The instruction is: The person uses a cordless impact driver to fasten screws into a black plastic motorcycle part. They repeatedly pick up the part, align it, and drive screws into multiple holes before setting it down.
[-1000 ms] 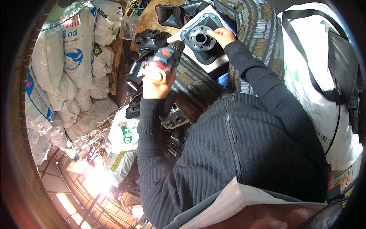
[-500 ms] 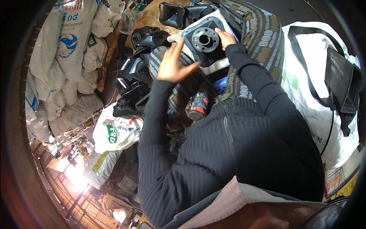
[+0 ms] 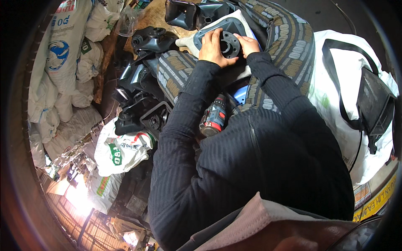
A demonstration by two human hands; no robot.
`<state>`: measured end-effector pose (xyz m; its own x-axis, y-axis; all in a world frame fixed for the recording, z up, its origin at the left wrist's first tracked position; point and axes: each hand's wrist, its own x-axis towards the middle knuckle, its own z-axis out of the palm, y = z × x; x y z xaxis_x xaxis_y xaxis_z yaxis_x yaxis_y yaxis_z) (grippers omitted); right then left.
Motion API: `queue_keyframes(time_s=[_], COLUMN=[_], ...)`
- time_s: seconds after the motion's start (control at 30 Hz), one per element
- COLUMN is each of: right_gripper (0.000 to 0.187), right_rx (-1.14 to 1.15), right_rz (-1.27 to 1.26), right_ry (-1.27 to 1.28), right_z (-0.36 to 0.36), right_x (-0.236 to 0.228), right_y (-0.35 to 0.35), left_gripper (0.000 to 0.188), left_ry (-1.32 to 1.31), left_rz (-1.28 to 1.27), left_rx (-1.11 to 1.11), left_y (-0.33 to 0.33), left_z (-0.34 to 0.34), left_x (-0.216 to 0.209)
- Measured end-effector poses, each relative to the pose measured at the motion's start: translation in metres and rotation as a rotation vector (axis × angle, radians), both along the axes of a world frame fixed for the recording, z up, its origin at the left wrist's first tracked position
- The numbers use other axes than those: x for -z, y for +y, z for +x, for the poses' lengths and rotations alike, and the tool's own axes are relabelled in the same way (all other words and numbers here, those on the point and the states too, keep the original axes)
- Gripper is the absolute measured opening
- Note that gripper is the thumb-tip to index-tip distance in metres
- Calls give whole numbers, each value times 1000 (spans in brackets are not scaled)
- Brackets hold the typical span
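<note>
On a white cloth (image 3: 243,73) over my lap sits a black housing (image 3: 203,32) with a round grey flange (image 3: 231,53) on it, ringed by small holes around a dark central bore. My left hand (image 3: 212,49) curls over the flange's left side, fingers on top and thumb along the near edge. From the right, my right hand (image 3: 249,45) grips the flange's rim, its fingertips partly hidden. Between my forearms lies a cordless drill (image 3: 214,117), grey and red, touched by neither hand.
Several black moulded housings (image 3: 142,77) are piled to my left, with another housing (image 3: 181,14) at the far side. White sacks (image 3: 63,54) stand further left. A white bag (image 3: 335,104) with a black strapped pouch (image 3: 374,102) is at my right.
My left hand has come down from open in the air onto the flange. My right hand stays at the flange's right side. The flange looks darker and turned compared with before.
</note>
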<state>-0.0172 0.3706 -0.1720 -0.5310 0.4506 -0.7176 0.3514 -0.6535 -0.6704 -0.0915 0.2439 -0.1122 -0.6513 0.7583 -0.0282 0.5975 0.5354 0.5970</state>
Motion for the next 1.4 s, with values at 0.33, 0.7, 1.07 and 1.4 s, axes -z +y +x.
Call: queue_keyframes(time_s=[0.33, 0.7, 1.07, 1.4], right_gripper=[24, 29, 32, 27], right_rx=[-7, 158, 12, 25], right_rz=[-129, -782, -776, -1187], right_ry=[-4, 576, 740, 862], right_z=[11, 44, 53, 53], right_x=[0, -36, -68, -58], right_y=[6, 31, 20, 23], left_gripper=[118, 64, 33, 35], left_ry=[6, -236, -21, -283], left_rz=[-28, -558, -65, -35], left_rx=[40, -32, 47, -70], left_y=[-29, -149, -102, -81], left_z=[-9, 123, 87, 90], left_x=[-45, -143, -204, -188])
